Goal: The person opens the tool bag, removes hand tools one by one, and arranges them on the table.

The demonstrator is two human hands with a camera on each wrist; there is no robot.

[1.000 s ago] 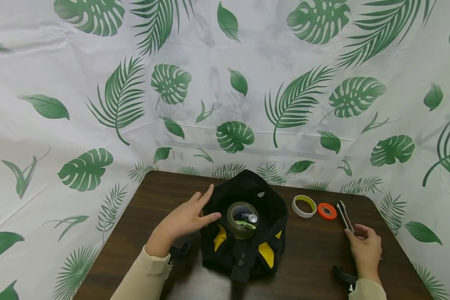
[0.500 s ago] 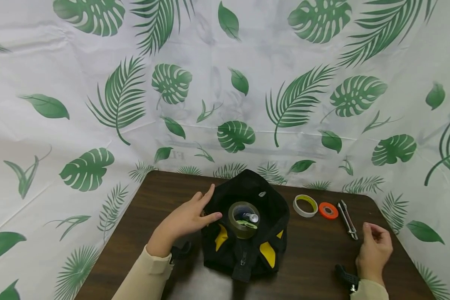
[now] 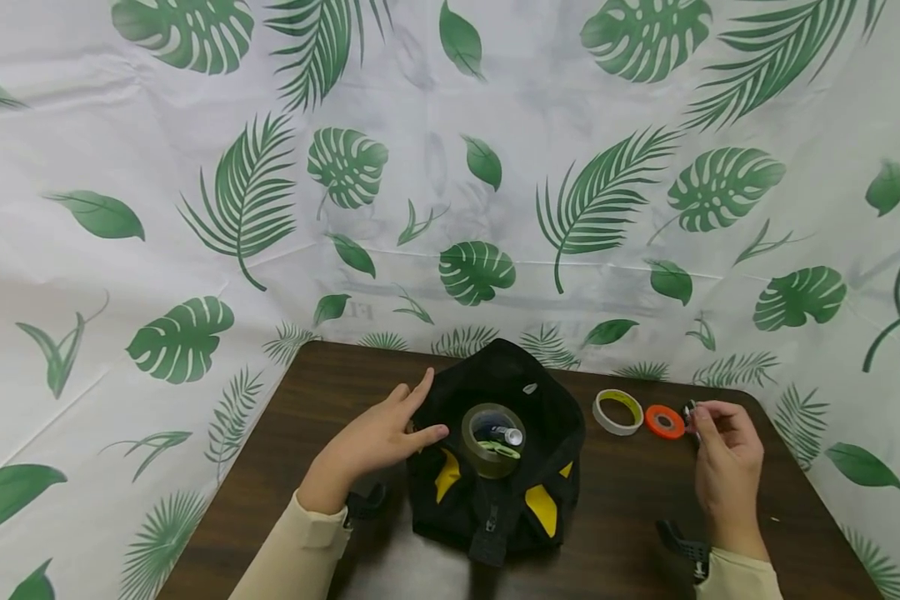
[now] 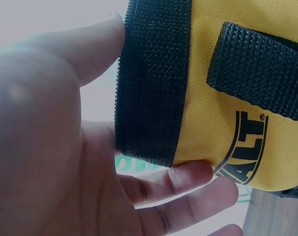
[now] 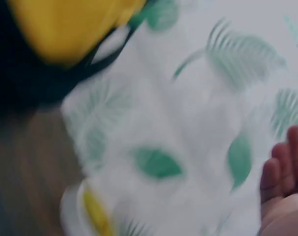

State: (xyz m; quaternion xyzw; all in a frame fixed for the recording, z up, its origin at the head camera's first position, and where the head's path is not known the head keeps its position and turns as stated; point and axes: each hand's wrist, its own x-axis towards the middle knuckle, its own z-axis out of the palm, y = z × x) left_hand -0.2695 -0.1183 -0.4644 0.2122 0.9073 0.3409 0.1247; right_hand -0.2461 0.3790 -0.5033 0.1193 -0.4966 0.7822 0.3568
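A black-and-yellow tool bag point(image 3: 495, 533) stands unzipped on the table. My left hand point(image 3: 367, 446) rests at its left rim with thumb and forefinger spread; in the left wrist view the fingers lie fairly straight against the yellow side point(image 4: 207, 132). Inside the bag sit a roll of clear packing tape point(image 3: 474, 446), a white-capped item point(image 3: 513, 436) and a light-green item point(image 3: 501, 450). My right hand point(image 3: 729, 467) pinches a utility knife point(image 3: 690, 410) near its far end; the hand covers most of the knife. The blurred right wrist view does not show the knife.
Left of the knife lie an orange tape roll point(image 3: 665, 422) and a white tape roll with a yellow core point(image 3: 618, 413). A leaf-patterned sheet point(image 3: 420, 167) hangs behind the brown table point(image 3: 630, 500). A tiny yellow scrap point(image 3: 775, 519) lies at the right.
My right hand first touched the knife's near end, then drew back to the right, and is now over the knife at its far end. The left hand and bag stay put.
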